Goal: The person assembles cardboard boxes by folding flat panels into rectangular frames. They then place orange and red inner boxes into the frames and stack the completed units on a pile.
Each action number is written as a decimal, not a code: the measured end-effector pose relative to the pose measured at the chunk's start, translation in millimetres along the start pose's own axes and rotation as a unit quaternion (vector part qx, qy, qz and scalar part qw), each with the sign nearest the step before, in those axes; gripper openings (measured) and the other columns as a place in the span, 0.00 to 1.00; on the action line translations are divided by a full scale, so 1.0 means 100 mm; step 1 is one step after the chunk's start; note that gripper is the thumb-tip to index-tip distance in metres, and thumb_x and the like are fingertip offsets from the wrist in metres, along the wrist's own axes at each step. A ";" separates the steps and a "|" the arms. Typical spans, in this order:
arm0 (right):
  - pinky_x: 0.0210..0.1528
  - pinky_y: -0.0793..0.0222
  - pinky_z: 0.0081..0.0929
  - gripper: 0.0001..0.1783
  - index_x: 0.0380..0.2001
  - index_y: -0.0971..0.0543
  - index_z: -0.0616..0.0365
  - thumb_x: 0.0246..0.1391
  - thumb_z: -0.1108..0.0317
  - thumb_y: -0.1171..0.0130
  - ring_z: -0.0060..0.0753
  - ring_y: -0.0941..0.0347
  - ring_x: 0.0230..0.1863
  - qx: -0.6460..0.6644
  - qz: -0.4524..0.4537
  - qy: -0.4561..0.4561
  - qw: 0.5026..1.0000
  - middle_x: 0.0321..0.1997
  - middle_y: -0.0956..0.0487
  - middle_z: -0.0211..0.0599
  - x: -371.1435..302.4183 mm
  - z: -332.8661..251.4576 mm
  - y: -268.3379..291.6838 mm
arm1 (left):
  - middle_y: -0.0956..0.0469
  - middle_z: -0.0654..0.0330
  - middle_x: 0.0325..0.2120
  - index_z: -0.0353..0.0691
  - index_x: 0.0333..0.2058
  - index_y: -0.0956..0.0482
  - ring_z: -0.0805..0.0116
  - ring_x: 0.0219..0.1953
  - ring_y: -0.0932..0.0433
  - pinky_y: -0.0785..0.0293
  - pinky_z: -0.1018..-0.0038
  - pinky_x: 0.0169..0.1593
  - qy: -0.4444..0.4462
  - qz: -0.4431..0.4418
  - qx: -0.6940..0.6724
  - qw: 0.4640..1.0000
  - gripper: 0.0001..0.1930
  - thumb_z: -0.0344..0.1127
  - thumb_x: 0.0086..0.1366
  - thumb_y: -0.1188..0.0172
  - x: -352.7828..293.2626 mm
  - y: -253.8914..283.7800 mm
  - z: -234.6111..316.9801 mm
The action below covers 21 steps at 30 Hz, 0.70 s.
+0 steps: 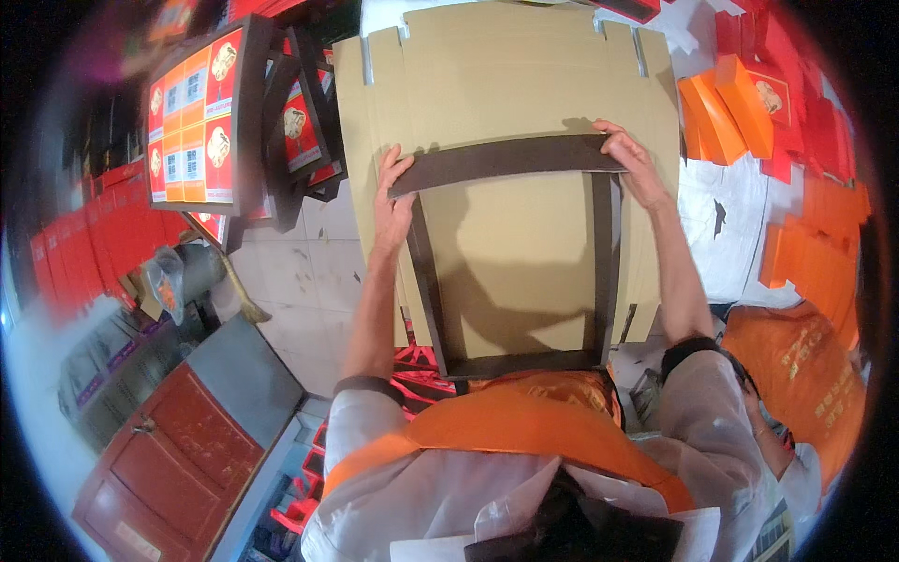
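Note:
A dark brown rectangular frame (510, 161) is held between my two hands, tilted, with its far bar raised toward me. My left hand (394, 199) grips the far left corner, thumb and fingers around the bar. At the far right corner my right hand (639, 169) holds the same bar, fingers bent over its end. Through the frame's opening shows a large tan cardboard sheet (510, 75), with slots cut at its far edge. The near bar lies close to my orange apron (543, 421).
Similar dark frames filled with red and orange printed boxes (195, 122) stand at the left. Orange boxes (744, 108) lie at the right, near a large orange bag (796, 365). A red cabinet (178, 450) is at lower left. Another arm (768, 440) shows at lower right.

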State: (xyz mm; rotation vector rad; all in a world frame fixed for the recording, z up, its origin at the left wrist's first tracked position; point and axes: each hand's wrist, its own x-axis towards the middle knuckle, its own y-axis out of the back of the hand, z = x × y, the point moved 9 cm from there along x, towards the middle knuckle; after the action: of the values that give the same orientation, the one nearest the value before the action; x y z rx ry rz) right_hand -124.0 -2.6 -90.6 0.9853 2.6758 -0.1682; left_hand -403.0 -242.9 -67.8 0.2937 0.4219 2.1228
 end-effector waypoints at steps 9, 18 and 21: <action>0.61 0.46 0.35 0.42 0.58 0.40 0.48 0.37 0.51 0.37 0.40 0.44 0.61 -0.600 -0.263 -0.031 0.755 0.56 0.34 0.41 0.29 -0.21 -0.46 | 0.37 0.55 0.55 0.49 0.54 0.34 0.53 0.58 0.40 0.43 0.64 0.59 -0.019 -0.366 0.277 0.888 0.27 0.30 0.51 0.49 0.32 -0.04 0.23; 0.42 0.32 0.37 0.20 0.40 0.29 0.57 0.39 0.65 0.40 0.43 0.29 0.43 -0.640 -0.203 0.116 0.732 0.38 0.25 0.40 0.50 -0.22 -0.67 | 0.25 0.57 0.34 0.44 0.40 0.26 0.59 0.41 0.27 0.32 0.64 0.44 -0.098 -0.286 0.428 0.851 0.23 0.47 0.46 0.36 0.56 -0.76 0.10; 0.36 0.31 0.35 0.10 0.33 0.28 0.55 0.43 0.73 0.49 0.37 0.27 0.38 -0.689 -0.040 0.174 0.702 0.32 0.25 0.35 0.40 -0.22 -0.71 | 0.25 0.63 0.28 0.46 0.35 0.25 0.64 0.34 0.26 0.32 0.67 0.38 -0.125 -0.160 0.472 0.858 0.17 0.31 0.42 0.35 0.44 -0.77 0.13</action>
State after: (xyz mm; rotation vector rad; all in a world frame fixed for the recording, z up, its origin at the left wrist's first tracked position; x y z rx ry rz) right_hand -204.7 -27.4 -81.1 0.3271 2.0711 1.8507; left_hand -364.4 -164.3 -84.7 0.9677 1.2489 1.3809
